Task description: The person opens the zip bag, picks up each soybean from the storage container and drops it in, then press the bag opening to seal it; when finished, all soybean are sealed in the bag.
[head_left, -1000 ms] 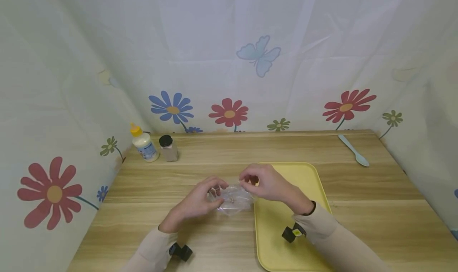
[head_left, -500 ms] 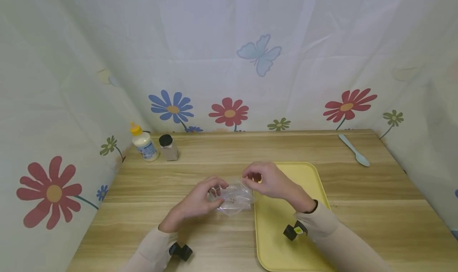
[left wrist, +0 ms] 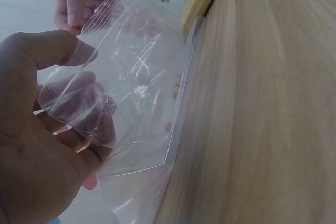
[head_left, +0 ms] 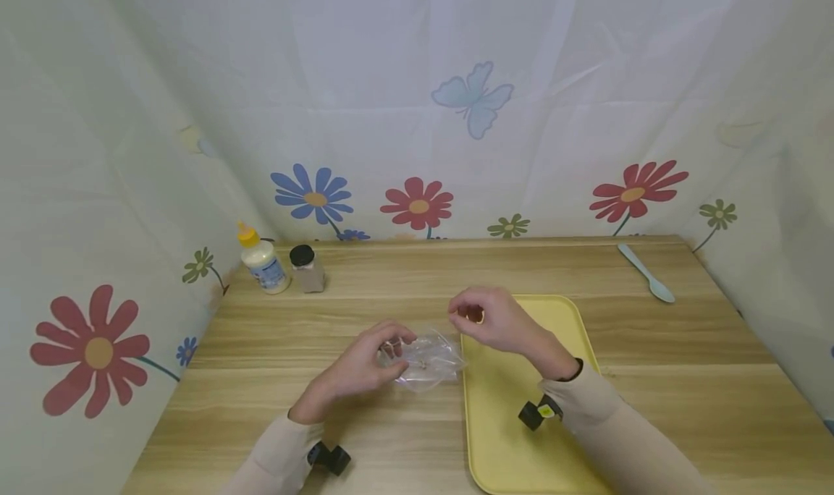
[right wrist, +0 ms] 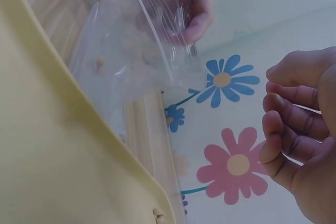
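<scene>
Bag point(head_left: 430, 361), clear plastic, rests on the bench point(head_left: 365, 451) just beside the tray point(head_left: 502, 430). Left hand point(head_left: 365, 361): thumb and fingers bent about the bag's zip end. Right hand point(head_left: 491, 321): apart from the bag, fingers curled in close to the thumb, nothing visible between. Risk, as judged: should the left grip slacken, the limp film may fold and spill the small tan pieces point(left wrist: 168, 127). Count: one bag, one tray, one bottle point(head_left: 266, 267), one jar point(head_left: 308, 271), one spoon point(head_left: 645, 274); pieces inside cannot be reliably counted.
</scene>
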A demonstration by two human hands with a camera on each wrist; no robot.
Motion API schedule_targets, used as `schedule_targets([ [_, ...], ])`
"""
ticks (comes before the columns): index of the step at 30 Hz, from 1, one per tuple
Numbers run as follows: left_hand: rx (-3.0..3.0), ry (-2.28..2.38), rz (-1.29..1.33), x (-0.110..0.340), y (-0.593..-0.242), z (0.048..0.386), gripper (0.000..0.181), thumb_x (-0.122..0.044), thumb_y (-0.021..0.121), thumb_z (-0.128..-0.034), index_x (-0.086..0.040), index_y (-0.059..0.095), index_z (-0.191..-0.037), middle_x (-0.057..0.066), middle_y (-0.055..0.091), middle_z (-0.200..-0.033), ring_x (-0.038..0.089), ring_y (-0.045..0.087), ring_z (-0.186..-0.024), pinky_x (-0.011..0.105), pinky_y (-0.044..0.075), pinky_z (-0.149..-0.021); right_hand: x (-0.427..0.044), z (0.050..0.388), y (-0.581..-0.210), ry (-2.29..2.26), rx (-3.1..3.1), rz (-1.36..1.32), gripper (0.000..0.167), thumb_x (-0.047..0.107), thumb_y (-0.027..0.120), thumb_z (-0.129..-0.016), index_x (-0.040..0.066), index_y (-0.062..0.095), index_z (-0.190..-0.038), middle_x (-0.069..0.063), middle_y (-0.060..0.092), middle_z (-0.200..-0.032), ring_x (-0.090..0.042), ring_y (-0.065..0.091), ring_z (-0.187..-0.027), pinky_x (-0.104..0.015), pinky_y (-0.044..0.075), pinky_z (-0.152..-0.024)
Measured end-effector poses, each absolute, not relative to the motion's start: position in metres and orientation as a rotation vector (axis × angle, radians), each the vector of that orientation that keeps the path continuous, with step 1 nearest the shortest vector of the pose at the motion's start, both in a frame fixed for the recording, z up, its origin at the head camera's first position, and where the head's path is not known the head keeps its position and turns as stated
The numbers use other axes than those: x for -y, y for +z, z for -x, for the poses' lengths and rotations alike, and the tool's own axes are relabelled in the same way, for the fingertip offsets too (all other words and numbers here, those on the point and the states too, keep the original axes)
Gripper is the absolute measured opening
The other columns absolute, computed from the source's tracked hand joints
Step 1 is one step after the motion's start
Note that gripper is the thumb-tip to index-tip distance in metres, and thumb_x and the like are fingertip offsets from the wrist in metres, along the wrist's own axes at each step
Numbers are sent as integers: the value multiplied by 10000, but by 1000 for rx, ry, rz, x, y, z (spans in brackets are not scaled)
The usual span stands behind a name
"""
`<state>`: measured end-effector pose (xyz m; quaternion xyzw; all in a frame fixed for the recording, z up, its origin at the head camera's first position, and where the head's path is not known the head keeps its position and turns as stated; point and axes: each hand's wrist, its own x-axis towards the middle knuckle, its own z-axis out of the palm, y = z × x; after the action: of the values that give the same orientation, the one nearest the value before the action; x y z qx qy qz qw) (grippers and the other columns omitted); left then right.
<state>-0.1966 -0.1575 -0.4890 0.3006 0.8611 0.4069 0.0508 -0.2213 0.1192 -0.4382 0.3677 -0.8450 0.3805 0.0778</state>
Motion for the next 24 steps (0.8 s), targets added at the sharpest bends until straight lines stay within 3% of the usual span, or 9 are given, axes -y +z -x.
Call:
schedule_targets([
  [24, -2622, 1234, -926, 158, -490, 197, 385, -99, 728, -815, -107, 622, -1185, 29, 624, -1069, 129, 580, -896, 277, 517, -809, -132, 246, -458, 1099, 2584, -937, 74, 122, 713, -856, 83, 714, -919, 47, 633, -759, -65, 526, -636, -214, 481, -564],
])
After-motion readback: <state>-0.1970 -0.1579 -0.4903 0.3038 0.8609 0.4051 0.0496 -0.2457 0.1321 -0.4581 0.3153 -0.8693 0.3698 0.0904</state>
